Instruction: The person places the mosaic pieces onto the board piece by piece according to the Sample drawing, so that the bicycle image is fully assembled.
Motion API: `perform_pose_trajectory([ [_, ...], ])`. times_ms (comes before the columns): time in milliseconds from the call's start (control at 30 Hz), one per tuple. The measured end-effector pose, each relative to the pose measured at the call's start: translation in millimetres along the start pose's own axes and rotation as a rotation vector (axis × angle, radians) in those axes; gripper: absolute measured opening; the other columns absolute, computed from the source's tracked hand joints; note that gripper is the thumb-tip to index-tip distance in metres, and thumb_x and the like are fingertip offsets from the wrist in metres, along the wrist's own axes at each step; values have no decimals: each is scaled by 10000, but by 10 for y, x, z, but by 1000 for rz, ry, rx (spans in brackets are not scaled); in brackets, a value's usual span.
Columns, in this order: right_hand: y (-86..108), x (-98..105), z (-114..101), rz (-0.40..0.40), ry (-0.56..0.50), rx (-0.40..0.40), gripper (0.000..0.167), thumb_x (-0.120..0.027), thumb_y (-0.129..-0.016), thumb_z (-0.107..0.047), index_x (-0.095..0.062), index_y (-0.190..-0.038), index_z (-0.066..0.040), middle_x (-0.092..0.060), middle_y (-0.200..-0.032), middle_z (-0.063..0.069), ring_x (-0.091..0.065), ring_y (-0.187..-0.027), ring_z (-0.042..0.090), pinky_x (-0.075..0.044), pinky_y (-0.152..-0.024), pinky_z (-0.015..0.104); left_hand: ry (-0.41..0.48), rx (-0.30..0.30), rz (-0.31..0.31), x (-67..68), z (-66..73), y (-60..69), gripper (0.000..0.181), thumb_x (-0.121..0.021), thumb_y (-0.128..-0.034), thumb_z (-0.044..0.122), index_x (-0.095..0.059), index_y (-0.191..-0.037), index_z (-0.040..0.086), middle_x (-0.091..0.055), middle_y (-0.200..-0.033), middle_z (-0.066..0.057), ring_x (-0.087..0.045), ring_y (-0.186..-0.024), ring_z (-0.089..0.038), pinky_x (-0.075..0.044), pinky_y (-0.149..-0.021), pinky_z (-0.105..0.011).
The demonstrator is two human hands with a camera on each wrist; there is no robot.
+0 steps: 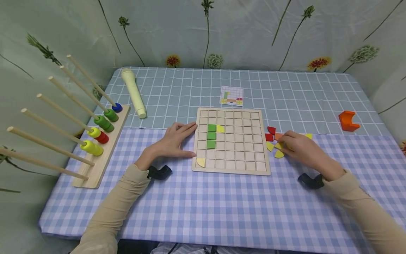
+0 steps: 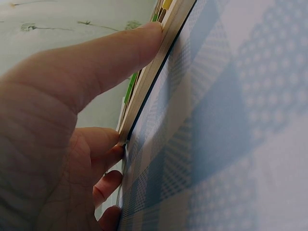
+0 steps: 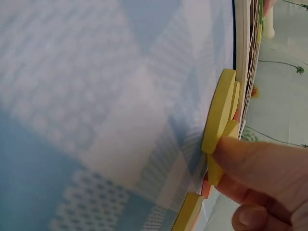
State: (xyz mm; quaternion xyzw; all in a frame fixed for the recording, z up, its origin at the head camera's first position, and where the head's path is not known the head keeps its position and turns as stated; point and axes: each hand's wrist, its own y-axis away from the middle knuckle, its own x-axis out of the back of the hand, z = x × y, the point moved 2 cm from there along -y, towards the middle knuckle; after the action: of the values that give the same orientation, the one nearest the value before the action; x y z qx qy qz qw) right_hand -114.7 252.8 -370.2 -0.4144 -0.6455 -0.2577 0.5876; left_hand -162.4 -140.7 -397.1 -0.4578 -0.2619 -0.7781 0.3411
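A wooden grid board lies in front of me. It bears a column of green squares and two yellow quarter-circle pieces, one beside the top green square, one in the lower-left corner cell. My left hand rests at the board's left side, fingers extended, thumb and fingertips touching its edge. Right of the board, my right hand pinches a yellow quarter-circle piece among loose pieces; its fingers partly hide them. Near it lie a red square, a red quarter-circle, an orange piece and more yellow pieces.
A printed pattern card lies behind the board. On the left stands a peg rack with coloured beads and tall rods, near a pale yellow baton-like object. An orange curved block sits at the far right.
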Motion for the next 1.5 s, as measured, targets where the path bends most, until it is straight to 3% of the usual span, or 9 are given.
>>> perform_pose_trajectory([
  [233,26,18,-44,45,-22,-96,241,-768,-721,-77,-705,-935,14,-641,-828,101,-545,-713,198,-502,-657,375,-3,3,-4,-9,1,-5,983,-715,-746,506,-211,-1507,140,-203,-1582,-28,-261,-1278,-262,-260,-946,-460],
  [433,-27,6,-193,166,-69,-62,235,-793,-670,-39,-710,-886,-3,-623,-749,61,-498,-641,143,-415,-561,255,-5,3,-1,0,13,-3,993,-723,-736,505,-212,-1508,144,-210,-1579,-29,-267,-1272,-264,-259,-947,-463],
  [533,-73,-18,-285,188,-99,-44,208,-797,-669,-53,-710,-854,-13,-627,-741,62,-486,-617,133,-380,-546,236,-4,-2,4,1,19,0,991,-729,-734,491,-217,-1506,136,-216,-1577,-40,-268,-1272,-270,-261,-939,-468],
  [767,-176,-116,-531,178,-117,-51,224,-796,-691,-113,-718,-860,11,-645,-752,95,-540,-647,175,-425,-565,278,3,4,-2,-8,9,-3,986,-720,-741,501,-213,-1507,143,-208,-1579,-30,-262,-1279,-270,-259,-935,-466],
  [1067,-303,-190,-825,67,-161,-147,257,-754,-757,-175,-724,-952,-9,-664,-816,85,-563,-675,175,-440,-601,272,1,12,-8,-13,-4,-1,976,-707,-752,511,-208,-1509,148,-204,-1580,-23,-254,-1282,-265,-252,-947,-464],
  [1367,-449,-257,-1080,166,-191,-77,218,-761,-740,-177,-739,-894,-24,-683,-792,81,-605,-676,172,-480,-604,296,-1,9,-10,3,3,4,979,-706,-753,512,-199,-1511,155,-194,-1583,-24,-254,-1281,-262,-254,-942,-461],
  [1500,-520,-278,-1181,163,-196,-47,208,-761,-743,-184,-740,-888,-35,-691,-804,79,-621,-692,176,-497,-620,305,1,7,-6,4,-3,1,982,-707,-751,515,-197,-1512,163,-189,-1585,-14,-254,-1279,-251,-260,-939,-452],
])
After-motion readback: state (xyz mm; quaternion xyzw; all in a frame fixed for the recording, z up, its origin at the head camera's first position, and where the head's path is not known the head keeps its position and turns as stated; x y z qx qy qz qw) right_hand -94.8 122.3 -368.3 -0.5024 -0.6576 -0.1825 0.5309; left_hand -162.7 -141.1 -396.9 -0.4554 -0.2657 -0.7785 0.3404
